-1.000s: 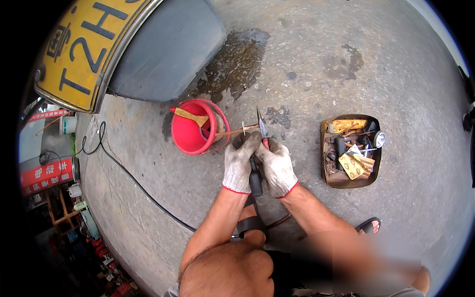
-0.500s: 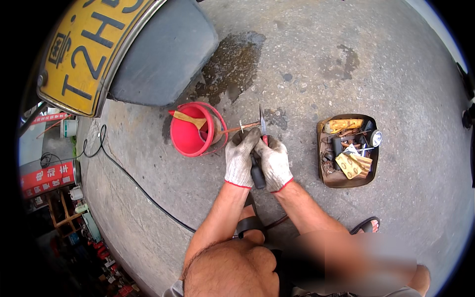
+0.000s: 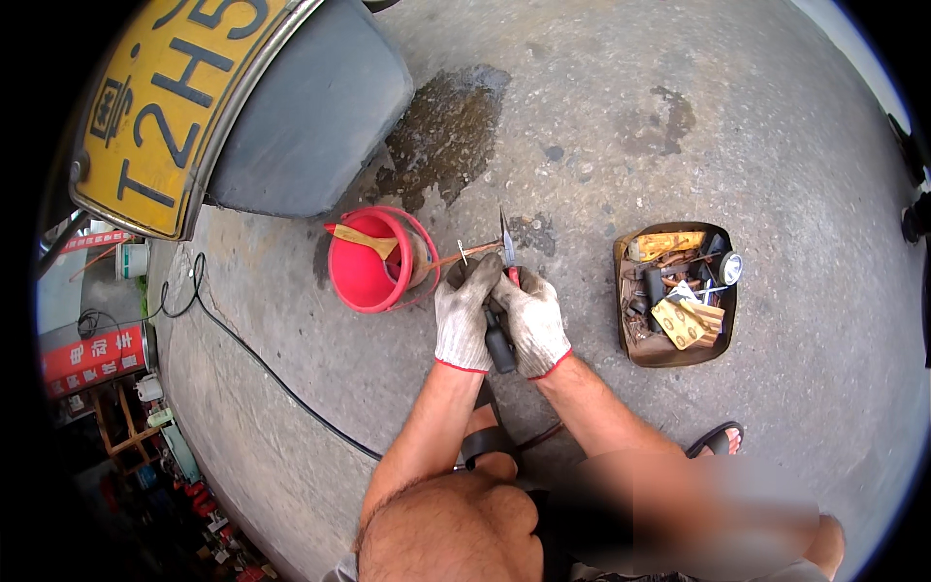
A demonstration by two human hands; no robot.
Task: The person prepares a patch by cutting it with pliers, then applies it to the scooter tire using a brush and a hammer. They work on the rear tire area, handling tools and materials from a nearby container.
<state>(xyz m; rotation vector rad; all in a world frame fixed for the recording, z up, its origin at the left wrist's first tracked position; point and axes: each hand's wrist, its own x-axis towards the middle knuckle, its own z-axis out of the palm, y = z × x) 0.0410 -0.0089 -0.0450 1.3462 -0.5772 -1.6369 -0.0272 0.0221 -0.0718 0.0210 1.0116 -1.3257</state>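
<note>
My gloved left hand (image 3: pixel 465 310) is closed on a small silvery piece (image 3: pixel 464 253) and a thin copper-coloured rod (image 3: pixel 451 257), its fingertips touching those of my gloved right hand (image 3: pixel 529 320). My right hand grips a pointed metal tool with a red handle (image 3: pixel 507 247), tip pointing up. A black cylindrical handle (image 3: pixel 499 344) hangs between the two hands; which hand holds it is unclear. Just beyond my left hand stands a red bucket (image 3: pixel 359 272) with a wooden-handled brush (image 3: pixel 373 241) resting in it.
A metal box of small parts and tools (image 3: pixel 626 330) lies to the right. A yellow plate (image 3: pixel 165 107) on a dark grey vehicle panel (image 3: pixel 310 107) overhangs upper left. A black cable (image 3: pixel 262 359) runs across the concrete floor. Red signs and clutter line the far left; my sandalled feet are below.
My hands stay together in much the same grip. The bucket, box and hands appear slightly farther left in the picture, with the plate a little lower, as the view shifts.
</note>
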